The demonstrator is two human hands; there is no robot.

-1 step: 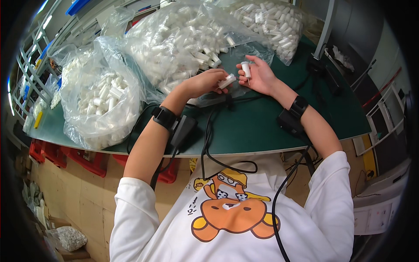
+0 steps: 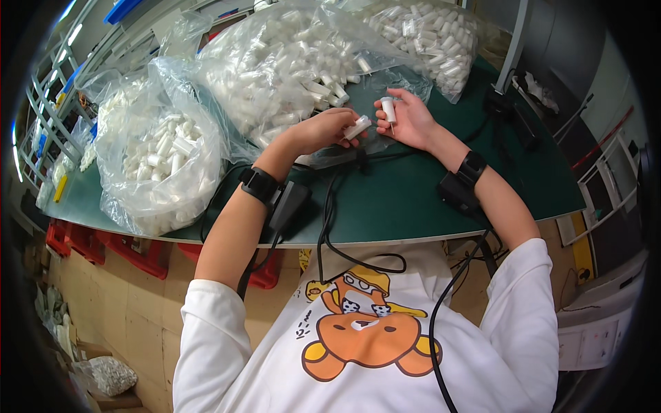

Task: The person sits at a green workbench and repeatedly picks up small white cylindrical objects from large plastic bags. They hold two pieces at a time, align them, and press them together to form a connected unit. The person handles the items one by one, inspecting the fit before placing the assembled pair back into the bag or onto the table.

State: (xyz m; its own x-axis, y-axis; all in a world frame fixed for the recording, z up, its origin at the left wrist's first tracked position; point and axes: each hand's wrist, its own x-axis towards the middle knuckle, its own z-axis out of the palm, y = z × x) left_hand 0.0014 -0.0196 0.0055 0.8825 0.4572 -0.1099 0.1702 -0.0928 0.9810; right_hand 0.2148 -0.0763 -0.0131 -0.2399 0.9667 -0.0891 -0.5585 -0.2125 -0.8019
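Above the green table, my left hand (image 2: 325, 131) pinches a white plastic cylinder (image 2: 357, 127) between thumb and fingers, tilted toward the other hand. My right hand (image 2: 413, 122), palm turned inward, has its fingers curled round a second white cylinder (image 2: 389, 110). That one stands roughly upright, and a thin pin seems to stick out of its lower end. The two hands are close together but apart. Just beyond my left hand lies a large clear bag (image 2: 265, 76) of similar white cylinders, some spilling at its mouth (image 2: 329, 89).
An open clear bag (image 2: 113, 172) of white pieces stands at the table's left, and another full bag (image 2: 441, 48) at the far right. Black cables (image 2: 326, 213) run over the green table (image 2: 523, 186) from the wrist devices. A metal post (image 2: 515, 45) rises at the right.
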